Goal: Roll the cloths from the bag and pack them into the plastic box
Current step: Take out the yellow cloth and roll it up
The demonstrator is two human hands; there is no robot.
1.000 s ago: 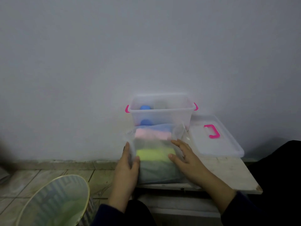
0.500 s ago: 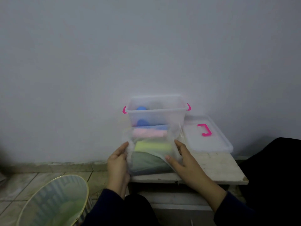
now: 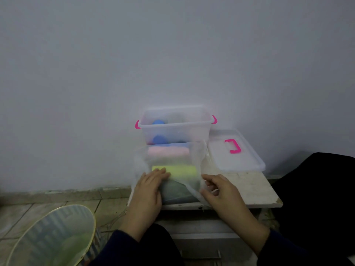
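A clear plastic bag (image 3: 196, 156) lies on the small white table (image 3: 249, 187), holding folded cloths: pink (image 3: 169, 151), yellow (image 3: 182, 170) and dark green (image 3: 176, 191), with a blue one behind. My left hand (image 3: 148, 187) reaches into the bag's mouth, its straight fingers lying on the yellow cloth. My right hand (image 3: 219, 189) pinches the bag's right edge and holds it open. Behind the bag stands the clear plastic box (image 3: 176, 127) with pink latches. Blue rolled cloths (image 3: 159, 140) sit inside it.
The box's lid (image 3: 234, 150) with a pink handle lies flat to the right of the box. A round mesh bin (image 3: 51, 239) stands on the tiled floor at the lower left. A dark shape (image 3: 317, 198) fills the right side. The wall is close behind the box.
My left hand has moved from the bag's left edge into its mouth, onto the yellow cloth. My right hand has pulled the bag's right edge outward and nearer me.
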